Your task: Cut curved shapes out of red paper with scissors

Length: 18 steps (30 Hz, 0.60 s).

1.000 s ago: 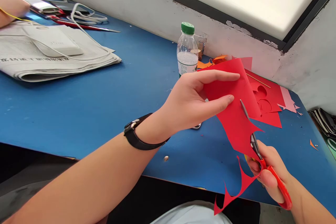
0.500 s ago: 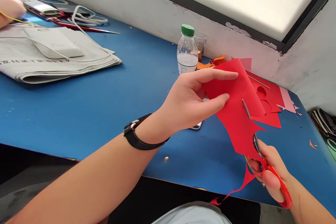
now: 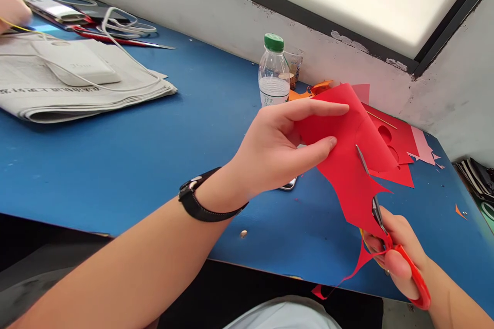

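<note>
My left hand [image 3: 283,146] grips a sheet of red paper [image 3: 347,169], thumb and index finger lying on its face and the other fingers hidden behind it. The sheet is raised above the blue table, with a jagged lower edge. My right hand [image 3: 401,252] holds scissors [image 3: 412,277] with red-orange handles. One blade lies over the red paper, its tip near the middle of the sheet; the other blade is mostly hidden. From the area by the scissors a thin red paper strip [image 3: 360,267] dangles past the table's front edge.
Behind my left hand stands a green-capped plastic bottle [image 3: 273,74]. Red paper pieces [image 3: 405,139] and orange scraps [image 3: 301,95] lie along the wall. Folded newspaper [image 3: 146,95] with a white box [image 3: 77,64] and cables is at left, near another person's hand [image 3: 13,10].
Both hands and the scissors stay nearly in place. The free right flap of the red paper has shifted slightly right. The other person's hand at far left has drawn back a little.
</note>
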Tool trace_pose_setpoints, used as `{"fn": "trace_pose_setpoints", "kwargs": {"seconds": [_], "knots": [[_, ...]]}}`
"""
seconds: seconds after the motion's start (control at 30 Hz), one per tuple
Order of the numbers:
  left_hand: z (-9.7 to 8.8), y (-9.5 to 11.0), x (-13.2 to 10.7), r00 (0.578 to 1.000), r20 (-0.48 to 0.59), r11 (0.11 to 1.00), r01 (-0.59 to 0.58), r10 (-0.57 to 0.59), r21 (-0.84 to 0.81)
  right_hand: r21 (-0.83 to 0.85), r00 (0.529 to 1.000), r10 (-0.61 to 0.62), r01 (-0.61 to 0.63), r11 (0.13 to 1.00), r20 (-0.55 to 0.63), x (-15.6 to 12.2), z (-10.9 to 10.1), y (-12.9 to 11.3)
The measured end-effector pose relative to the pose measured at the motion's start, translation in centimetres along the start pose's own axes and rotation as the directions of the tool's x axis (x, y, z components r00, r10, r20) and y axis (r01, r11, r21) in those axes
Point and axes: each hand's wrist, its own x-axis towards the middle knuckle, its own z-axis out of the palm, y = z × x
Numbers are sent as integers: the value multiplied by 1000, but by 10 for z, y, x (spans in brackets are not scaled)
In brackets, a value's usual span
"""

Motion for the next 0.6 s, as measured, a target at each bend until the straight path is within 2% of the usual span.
{"fn": "trace_pose_setpoints", "kwargs": {"seconds": [0.2,0.4,0.6], "knots": [[1,2,1,1000,-15,1000,10,-11,-27,-49,1000,-7,5,999,-30,0,0,0],[2,3,2,1000,-26,999,14,-15,-41,-114,995,-103,104,988,8,0,-2,-1],[1,2,2,1000,5,999,15,-15,-37,-154,995,-95,96,983,18,1,-1,-4]]}}
